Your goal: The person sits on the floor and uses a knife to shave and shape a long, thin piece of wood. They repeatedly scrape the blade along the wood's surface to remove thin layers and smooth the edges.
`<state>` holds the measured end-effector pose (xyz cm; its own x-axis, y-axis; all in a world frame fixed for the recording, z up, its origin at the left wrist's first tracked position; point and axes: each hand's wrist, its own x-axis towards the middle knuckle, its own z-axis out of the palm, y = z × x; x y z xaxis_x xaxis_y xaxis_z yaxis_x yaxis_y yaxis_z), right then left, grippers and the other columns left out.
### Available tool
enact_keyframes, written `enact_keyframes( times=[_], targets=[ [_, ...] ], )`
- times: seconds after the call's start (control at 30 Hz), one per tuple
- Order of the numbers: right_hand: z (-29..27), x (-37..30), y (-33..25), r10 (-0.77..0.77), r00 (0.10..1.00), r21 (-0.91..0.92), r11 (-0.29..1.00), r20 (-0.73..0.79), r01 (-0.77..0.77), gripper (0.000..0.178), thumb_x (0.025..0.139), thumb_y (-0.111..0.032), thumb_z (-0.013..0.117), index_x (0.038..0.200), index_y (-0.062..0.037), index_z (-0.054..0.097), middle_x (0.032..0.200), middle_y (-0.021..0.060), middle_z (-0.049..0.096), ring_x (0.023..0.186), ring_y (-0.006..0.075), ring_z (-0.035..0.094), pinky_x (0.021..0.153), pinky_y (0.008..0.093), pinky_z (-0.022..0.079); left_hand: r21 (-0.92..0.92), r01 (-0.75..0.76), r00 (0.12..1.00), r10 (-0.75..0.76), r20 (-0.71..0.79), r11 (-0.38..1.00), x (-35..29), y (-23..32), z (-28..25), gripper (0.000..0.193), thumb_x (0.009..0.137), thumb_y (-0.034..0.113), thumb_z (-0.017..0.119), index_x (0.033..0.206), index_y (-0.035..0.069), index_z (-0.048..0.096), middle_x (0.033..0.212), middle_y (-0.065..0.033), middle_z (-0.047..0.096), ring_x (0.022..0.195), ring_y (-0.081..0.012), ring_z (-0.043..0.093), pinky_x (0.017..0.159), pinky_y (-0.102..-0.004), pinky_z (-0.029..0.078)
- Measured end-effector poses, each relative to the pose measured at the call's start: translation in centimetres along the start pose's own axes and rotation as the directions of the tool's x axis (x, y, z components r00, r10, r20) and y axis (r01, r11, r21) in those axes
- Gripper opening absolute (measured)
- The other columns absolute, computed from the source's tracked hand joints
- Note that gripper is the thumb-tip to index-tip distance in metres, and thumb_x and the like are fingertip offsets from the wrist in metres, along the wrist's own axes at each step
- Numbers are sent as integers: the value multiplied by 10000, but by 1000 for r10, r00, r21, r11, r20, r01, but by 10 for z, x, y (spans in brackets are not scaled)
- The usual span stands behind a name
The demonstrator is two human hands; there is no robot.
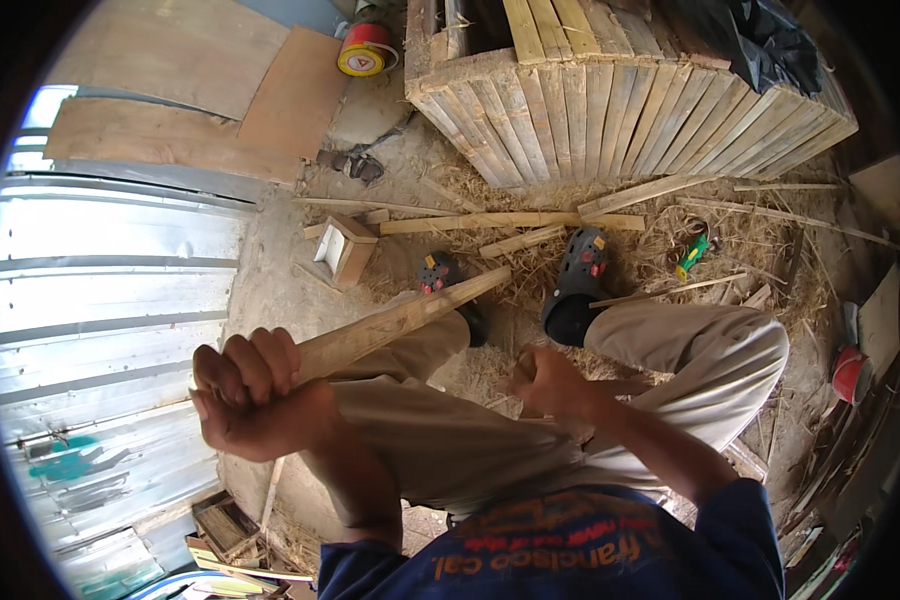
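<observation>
Left of the wooden board (400, 322), bare floor (270, 268) leaves open passage beside the metal wall (120, 292); beyond its tip, loose slats (510, 220) and a crate (590, 125) obstruct; right of it, a dark clog (574, 268).

Bright light gleamed on a silvery ridged sheet-metal wall (110, 300) at the left, flat brown wooden panels (150, 135) stood near its far end, and a dusty grey-brown floor (275, 265) strewn with pale straw-like shavings (655, 238) surrounded a big box-shaped structure of weathered wooden slats (610, 120).
</observation>
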<state>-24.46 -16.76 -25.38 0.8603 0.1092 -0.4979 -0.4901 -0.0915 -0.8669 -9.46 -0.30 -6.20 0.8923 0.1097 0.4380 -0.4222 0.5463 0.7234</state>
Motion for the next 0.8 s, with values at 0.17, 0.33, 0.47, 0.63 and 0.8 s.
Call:
enact_keyframes(
  times=[0.17,0.33,0.47,0.63,0.8],
  targets=[
    [-4,-5,-7,-72,994,72,995,83,66,403,848,-316,749,1027,14,601,699,62,592,690,136,587,663,338,482,37,-7,997,5,80,999,2,0,-4,367,941,350,509,681,155,337,506,22,277,429,-88,209,419,-260,189],
    [-10,-13,-22,-18,999,-49,999,26,20,390,854,-328,747,995,-3,586,706,87,606,688,203,600,664,372,476,-62,20,993,-12,120,998,2,2,-10,351,931,330,531,691,150,348,510,21,283,435,-91,213,423,-266,192],
    [-18,-17,-29,74,996,-125,990,58,-66,412,861,-386,743,936,-14,581,701,89,602,671,189,587,651,363,469,-95,55,970,-31,242,994,3,3,-17,329,916,314,555,711,145,363,524,19,311,448,-96,240,445,-272,208],
    [-16,-18,-24,-14,997,-47,999,71,17,450,875,-443,726,847,-27,559,676,75,576,630,157,548,618,346,460,-130,98,931,-45,361,987,5,3,-21,307,904,303,567,727,142,373,540,17,343,461,-97,259,475,-284,227],
    [-15,-18,-19,175,982,-48,983,-77,-179,499,910,-501,653,956,-8,589,731,146,635,709,247,638,669,376,497,-112,115,921,-64,385,987,4,3,-22,306,899,310,578,733,151,376,544,24,351,463,-96,257,481,-288,222]
  ],
)
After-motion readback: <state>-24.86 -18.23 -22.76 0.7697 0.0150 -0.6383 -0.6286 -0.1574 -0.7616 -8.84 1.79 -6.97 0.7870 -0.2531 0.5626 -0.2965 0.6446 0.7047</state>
